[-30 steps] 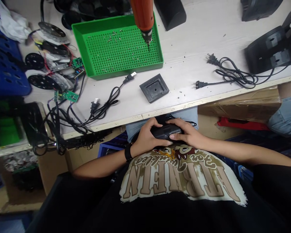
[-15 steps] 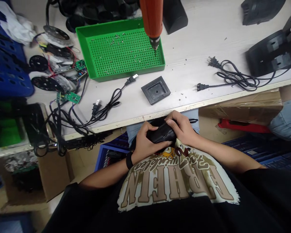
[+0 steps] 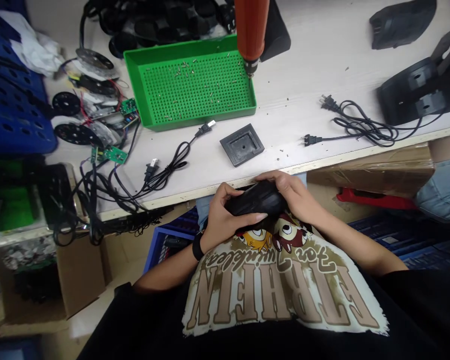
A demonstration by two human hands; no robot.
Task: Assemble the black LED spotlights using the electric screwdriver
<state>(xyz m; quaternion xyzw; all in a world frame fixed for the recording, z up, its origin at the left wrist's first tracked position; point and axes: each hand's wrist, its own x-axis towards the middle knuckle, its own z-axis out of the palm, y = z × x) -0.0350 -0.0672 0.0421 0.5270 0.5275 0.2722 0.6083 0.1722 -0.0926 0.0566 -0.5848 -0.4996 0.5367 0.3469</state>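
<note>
Overlooking a white workbench (image 3: 315, 85), green tray (image 3: 195, 90) at upper center, orange electric screwdriver (image 3: 250, 30) hanging over its right corner; at lower center, left hand (image 3: 227, 212) and right hand (image 3: 294, 192) closed snugly around a black plastic casing (image 3: 255, 198), just below the bench edge.

Orange electric screwdriver (image 3: 250, 30) above a green perforated tray (image 3: 202, 119) of screws (image 3: 183, 65)

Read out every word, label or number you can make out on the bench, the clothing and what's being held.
Black T-shirt: large block letters, upside down here, roughly "ETRHEN", uncertain.
Its smaller script line: too blurred to read.
Black object being held: no readable marking.
Orange electric screwdriver, green tray: no readable text.
</note>
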